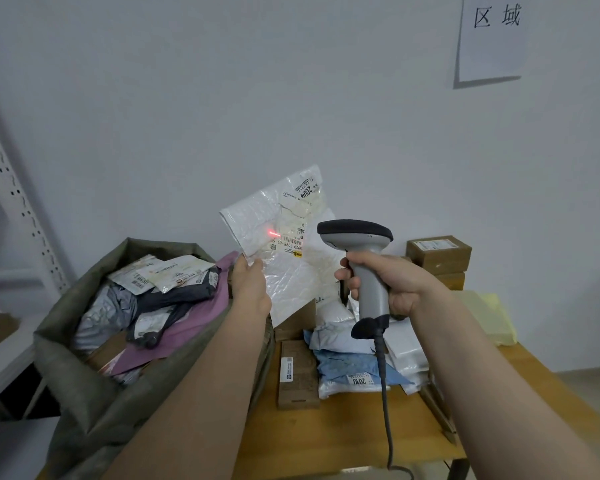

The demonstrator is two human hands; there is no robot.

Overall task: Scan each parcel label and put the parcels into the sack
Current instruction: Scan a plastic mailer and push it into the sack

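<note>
My left hand holds a flat white bubble-mailer parcel upright by its left edge, above the table. A red scanner light falls on its label. My right hand grips the handle of a grey corded barcode scanner, its head aimed at the label. The olive-green sack stands open at the left, holding several parcels, among them grey, white and purple bags.
A wooden table carries a pile of white and blue parcels, a long cardboard box, stacked brown boxes and a yellow padded envelope. A white metal shelf upright stands at the left. A paper sign hangs on the wall.
</note>
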